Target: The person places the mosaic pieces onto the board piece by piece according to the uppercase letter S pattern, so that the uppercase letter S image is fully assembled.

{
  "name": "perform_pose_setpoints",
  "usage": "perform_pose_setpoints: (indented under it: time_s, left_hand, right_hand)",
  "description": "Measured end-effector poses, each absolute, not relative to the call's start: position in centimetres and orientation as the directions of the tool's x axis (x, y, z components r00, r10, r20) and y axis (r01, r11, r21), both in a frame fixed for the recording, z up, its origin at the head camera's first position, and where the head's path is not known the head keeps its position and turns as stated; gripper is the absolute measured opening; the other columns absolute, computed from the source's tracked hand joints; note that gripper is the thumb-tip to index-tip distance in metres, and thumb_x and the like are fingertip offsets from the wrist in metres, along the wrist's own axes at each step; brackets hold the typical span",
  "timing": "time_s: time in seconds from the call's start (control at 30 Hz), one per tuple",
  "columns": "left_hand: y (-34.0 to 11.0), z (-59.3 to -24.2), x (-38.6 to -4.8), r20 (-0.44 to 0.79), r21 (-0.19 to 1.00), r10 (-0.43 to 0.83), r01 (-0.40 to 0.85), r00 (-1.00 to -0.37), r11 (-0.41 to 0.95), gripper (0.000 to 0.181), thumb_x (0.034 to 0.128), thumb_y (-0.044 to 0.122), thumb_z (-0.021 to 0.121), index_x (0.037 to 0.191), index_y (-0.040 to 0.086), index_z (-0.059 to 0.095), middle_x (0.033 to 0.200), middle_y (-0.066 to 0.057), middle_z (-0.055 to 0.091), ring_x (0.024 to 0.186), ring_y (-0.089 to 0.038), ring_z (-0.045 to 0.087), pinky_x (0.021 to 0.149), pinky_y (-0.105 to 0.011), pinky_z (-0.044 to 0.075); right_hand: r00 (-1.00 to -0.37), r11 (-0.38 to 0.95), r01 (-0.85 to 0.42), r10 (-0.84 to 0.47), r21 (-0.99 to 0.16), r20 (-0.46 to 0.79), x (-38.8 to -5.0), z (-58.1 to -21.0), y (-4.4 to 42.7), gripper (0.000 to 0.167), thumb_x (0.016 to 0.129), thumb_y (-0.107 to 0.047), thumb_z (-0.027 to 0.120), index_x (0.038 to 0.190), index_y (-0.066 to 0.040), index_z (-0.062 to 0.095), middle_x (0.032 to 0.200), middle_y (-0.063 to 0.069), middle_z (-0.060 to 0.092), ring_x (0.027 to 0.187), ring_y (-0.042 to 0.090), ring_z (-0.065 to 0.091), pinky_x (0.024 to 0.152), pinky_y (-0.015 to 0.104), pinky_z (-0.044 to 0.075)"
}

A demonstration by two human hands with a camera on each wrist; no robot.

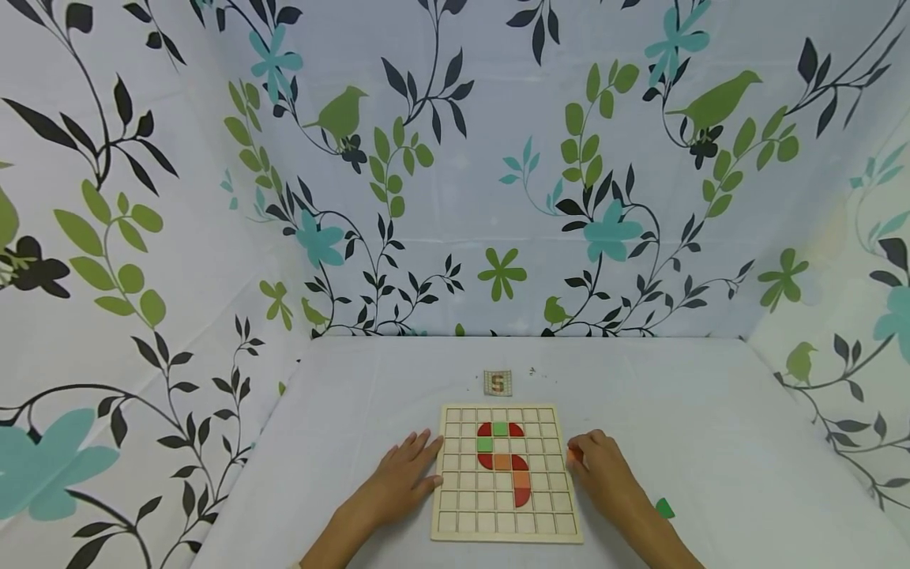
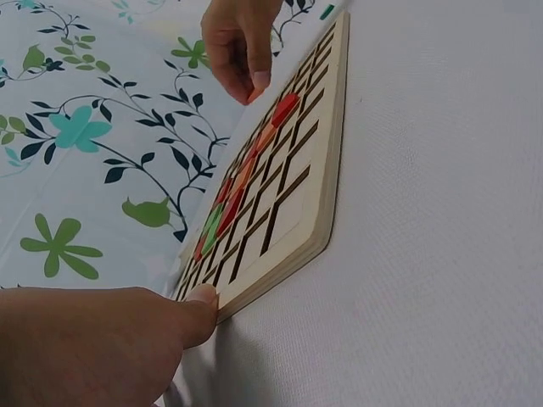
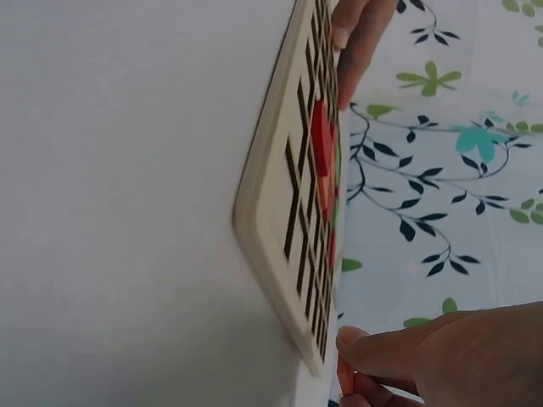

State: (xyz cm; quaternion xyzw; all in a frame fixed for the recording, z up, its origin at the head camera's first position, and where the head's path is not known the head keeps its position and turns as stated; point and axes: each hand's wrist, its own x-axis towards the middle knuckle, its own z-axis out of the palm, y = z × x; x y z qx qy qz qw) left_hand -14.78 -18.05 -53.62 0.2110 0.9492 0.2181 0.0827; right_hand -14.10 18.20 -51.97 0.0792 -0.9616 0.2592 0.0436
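Observation:
A wooden grid board [image 1: 462, 533] lies flat on the white table, with square cells in rows. Red, green and orange tiles [image 1: 502, 461] fill some cells in a curving, S-like line. My left hand [image 1: 400, 480] rests at the board's left edge, fingers extended; its thumb [image 2: 202, 307] touches the rim in the left wrist view. Just off the right edge, my right hand [image 1: 604, 470] pinches a small orange tile [image 3: 344, 375] between thumb and fingers. The fingers partly hide that tile.
Beyond the board's far edge lies a small pattern card [image 1: 498, 383] showing a similar curved figure on a grid. A loose green piece [image 1: 664, 508] lies on the table beside my right forearm. Patterned cloth [image 1: 441, 261] with leaves and birds hangs around the table [image 1: 739, 442].

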Motion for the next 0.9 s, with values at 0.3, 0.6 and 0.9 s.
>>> perform_pose_setpoints:
  time_s: [0.3,0.6,0.9]
  left_hand:
    - [-18.0,-53.6,-14.9,-0.068,0.443,0.431,0.36,-0.9,0.821,0.07,0.1072,0.049,0.058,0.164,0.014,0.038,0.171,-0.02,0.03,0.158,-0.046,0.026,0.123,-0.071,0.024]
    - [-18.0,-53.6,-14.9,-0.075,0.456,0.438,0.36,-0.896,0.814,0.07,0.107,0.049,0.058,0.165,0.014,0.038,0.171,-0.02,0.03,0.159,-0.045,0.025,0.123,-0.071,0.023]
    - [-18.1,-53.7,-14.9,-0.064,0.451,0.44,0.367,-0.896,0.813,0.07,0.1072,0.048,0.058,0.164,0.013,0.038,0.171,-0.02,0.031,0.158,-0.045,0.026,0.124,-0.07,0.024]
  right_hand:
    - [-0.939,0.777,-0.343,-0.303,-0.528,0.164,-12.7,-51.4,13.2,0.021,0.093,-0.008,0.081,0.111,-0.01,0.07,0.103,-0.006,0.059,0.096,0.013,0.052,0.081,0.028,0.056]
    - [-0.816,0.674,-0.576,-0.509,-0.462,0.274,-11.7,-52.9,11.0,0.022,0.088,-0.012,0.086,0.089,-0.017,0.064,0.093,-0.011,0.058,0.086,0.004,0.045,0.073,0.021,0.047]
    - [-0.832,0.748,-0.553,-0.479,-0.367,0.279,-11.3,-53.4,10.9,0.02,0.087,-0.024,0.088,0.083,-0.027,0.069,0.09,-0.02,0.061,0.094,0.007,0.054,0.087,0.045,0.044]
